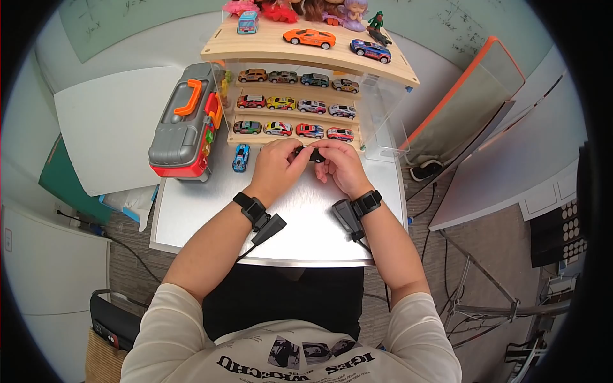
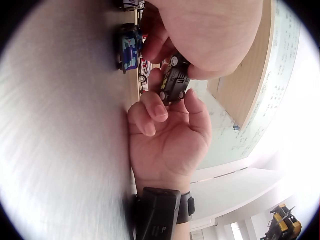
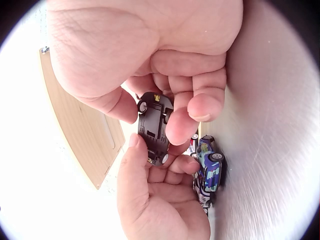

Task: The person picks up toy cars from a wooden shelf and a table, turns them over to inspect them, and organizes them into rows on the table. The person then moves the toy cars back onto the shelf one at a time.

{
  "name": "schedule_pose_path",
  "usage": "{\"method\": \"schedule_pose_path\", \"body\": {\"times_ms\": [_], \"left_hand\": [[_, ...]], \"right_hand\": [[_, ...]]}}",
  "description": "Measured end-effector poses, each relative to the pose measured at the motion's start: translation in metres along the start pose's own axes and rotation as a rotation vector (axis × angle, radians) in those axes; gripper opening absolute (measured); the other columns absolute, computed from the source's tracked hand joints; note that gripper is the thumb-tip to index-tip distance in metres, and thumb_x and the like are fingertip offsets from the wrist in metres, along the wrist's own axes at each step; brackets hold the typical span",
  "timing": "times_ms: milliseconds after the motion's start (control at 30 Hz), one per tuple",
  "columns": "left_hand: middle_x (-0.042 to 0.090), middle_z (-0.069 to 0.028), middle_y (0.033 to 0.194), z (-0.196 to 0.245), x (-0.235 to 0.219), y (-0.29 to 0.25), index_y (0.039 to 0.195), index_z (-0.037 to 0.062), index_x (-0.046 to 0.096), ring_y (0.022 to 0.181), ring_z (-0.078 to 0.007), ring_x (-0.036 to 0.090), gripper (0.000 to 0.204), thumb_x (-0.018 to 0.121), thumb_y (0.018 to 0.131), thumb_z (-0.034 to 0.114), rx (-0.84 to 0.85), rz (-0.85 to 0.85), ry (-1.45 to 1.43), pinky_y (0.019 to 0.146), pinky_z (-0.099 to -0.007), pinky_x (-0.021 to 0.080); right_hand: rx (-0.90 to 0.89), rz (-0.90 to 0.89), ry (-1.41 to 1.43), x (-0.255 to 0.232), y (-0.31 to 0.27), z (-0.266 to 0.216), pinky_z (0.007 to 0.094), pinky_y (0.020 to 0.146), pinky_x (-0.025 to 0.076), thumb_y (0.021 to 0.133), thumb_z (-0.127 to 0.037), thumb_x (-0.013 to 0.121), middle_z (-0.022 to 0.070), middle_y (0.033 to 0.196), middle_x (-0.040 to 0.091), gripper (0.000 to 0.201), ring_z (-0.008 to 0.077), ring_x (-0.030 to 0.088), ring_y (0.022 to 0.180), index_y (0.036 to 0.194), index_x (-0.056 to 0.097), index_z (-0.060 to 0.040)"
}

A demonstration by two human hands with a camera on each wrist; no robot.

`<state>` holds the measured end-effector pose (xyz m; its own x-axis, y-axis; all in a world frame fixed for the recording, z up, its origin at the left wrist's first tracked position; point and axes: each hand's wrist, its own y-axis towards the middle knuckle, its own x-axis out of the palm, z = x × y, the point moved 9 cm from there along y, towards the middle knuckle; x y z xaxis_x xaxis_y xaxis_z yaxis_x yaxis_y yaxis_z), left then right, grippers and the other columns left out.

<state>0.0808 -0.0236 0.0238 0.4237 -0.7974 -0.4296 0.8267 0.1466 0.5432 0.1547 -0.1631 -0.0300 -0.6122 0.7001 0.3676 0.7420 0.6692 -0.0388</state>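
Observation:
A small black toy car (image 1: 317,155) is held between both hands above the metal table. My left hand (image 1: 276,167) pinches one end of it, and my right hand (image 1: 343,167) grips the other end with thumb and fingers. In the right wrist view the car's dark underside (image 3: 154,125) and pale wheels face the camera. The left wrist view shows the car's black body (image 2: 175,82) tilted between the fingertips. On the table, just left of my left hand, stands a blue toy car (image 1: 241,157).
Directly beyond the hands stands a wooden display shelf (image 1: 300,140) with clear sides, holding rows of toy cars. An orange car (image 1: 309,38), a blue car (image 1: 370,50) and dolls are on its top board. A grey and red toolbox (image 1: 182,131) sits at the left.

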Motion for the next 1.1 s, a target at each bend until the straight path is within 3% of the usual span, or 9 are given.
{"method": "schedule_pose_path", "body": {"times_ms": [1100], "left_hand": [[0.07, -0.0117, 0.079, -0.0034, 0.0025, -0.0001, 0.092, -0.0016, 0.072, 0.067, -0.0191, 0.067, 0.021, 0.075, 0.096, 0.019, -0.032, -0.031, 0.021, 0.062, -0.0319, 0.052]], "right_hand": [[0.007, -0.003, -0.165, 0.0045, -0.0008, 0.0009, 0.0252, 0.053, 0.05, 0.103, -0.009, 0.062, 0.0048, 0.085, 0.068, 0.017, 0.0116, 0.065, 0.063, 0.117, 0.066, 0.0002]]}}
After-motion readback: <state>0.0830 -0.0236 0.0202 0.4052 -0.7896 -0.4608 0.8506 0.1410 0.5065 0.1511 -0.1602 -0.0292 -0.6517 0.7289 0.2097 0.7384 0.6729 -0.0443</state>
